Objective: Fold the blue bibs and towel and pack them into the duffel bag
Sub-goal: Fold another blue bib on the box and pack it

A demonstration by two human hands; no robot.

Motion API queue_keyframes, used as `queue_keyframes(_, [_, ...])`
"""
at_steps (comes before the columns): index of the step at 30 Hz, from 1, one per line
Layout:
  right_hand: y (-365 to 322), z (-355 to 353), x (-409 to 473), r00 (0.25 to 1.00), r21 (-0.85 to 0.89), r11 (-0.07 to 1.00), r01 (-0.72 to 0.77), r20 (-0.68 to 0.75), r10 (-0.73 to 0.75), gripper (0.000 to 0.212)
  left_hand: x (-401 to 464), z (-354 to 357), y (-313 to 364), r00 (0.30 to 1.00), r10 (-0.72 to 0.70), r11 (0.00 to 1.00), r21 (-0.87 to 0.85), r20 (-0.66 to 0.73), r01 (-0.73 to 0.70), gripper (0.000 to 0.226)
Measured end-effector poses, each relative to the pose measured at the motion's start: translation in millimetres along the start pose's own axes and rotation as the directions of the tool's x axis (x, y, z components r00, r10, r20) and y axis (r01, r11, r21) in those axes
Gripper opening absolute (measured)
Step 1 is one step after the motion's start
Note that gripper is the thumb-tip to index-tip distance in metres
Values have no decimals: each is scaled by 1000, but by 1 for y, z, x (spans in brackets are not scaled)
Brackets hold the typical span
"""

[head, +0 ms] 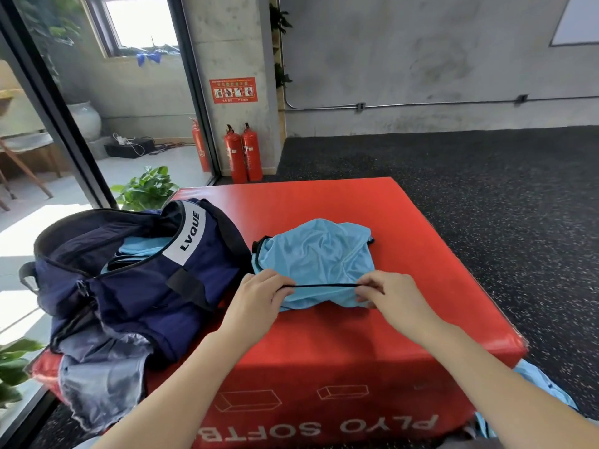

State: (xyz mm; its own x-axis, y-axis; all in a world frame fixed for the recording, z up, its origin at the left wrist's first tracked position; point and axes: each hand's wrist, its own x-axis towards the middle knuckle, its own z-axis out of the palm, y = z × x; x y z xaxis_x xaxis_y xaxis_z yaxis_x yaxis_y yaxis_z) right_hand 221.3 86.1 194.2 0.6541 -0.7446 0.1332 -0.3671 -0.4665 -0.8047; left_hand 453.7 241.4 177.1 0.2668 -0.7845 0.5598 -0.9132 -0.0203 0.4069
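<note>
1. A light blue bib [316, 257] lies crumpled on top of a red soft plyo box [372, 345], near the middle of its top face, its black-trimmed near edge pulled into a straight line between the two hands.
2. The left hand [259, 299] pinches the left end of that black edge, fingers curled round the fabric and wrist resting low over the box top.
3. The right hand [392, 294] pinches the right end of the same edge, fingers curled and bunching the cloth beneath them.
4. The far side of the bib is rumpled, with a dark trimmed opening showing at its left corner.
5. A navy duffel bag [139, 277] sits just left of the bib on the same box, touching or nearly touching it, its top unzipped; a white label reading LVQUE runs across its upper side.
6. More light blue fabric [142, 247] shows inside the bag's open mouth.
7. A grey-blue cloth [100, 367] spills from under the bag's near end over the box's left corner.
8. Another piece of light blue fabric [544, 387] hangs beside the box's near right corner, partly hidden by the right forearm.
9. Beyond the box stand two red fire extinguishers [243, 153] against a concrete pillar, and a leafy green plant [146, 187] grows behind the bag.
</note>
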Motion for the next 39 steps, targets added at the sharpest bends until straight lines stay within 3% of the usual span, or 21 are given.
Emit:
queue_keyframes(4, [20, -25, 1, 994, -197, 980, 19, -104, -40, 9, 6, -5, -6, 1000, -12, 1000, 23, -26, 12, 24])
queue_keyframes(11, [39, -54, -8, 979, -273, 962, 17, -191, -71, 9, 4, -21, -16, 995, -7, 999, 41, -96, 11, 17])
queue_keyframes(15, [48, -60, -20, 983, -340, 940, 32, -158, -91, 7, -14, -33, -20, 996, -38, 998, 52, -84, 42, 22])
queue_keyframes(18, [51, -63, -26, 999, -452, 892, 18, -34, -37, 9, -30, -37, -24, 997, -75, 996, 45, -7, 75, 25])
queue_keyframes(20, [52, -62, -30, 989, -569, 822, 1, 122, 83, 12, -38, -40, -24, 984, -111, 992, 75, 137, 101, 32])
queue_keyframes(23, [52, -57, -36, 944, -611, 791, -5, 257, 205, 21, -51, -44, -20, 886, -138, 984, 161, 443, 73, 33])
queue_keyframes(25, [47, -54, -36, 949, -602, 798, -5, 250, 194, 26, -55, -44, -15, 849, -142, 981, 190, 509, 49, 34])
queue_keyframes(30, [26, -37, -23, 983, -515, 857, -12, 151, 104, 25, -42, -34, -2, 922, -167, 985, 107, 349, 137, 26])
queue_keyframes(34, [15, -15, -3, 995, -466, 883, 60, 102, -14, 16, -19, -9, 9, 963, -106, 994, 40, 250, 99, 26])
queue_keyframes(39, [16, 11, 35, 992, -465, 877, 121, 75, -98, 27, 17, 21, 8, 984, -7, 999, 43, 181, -1, 20])
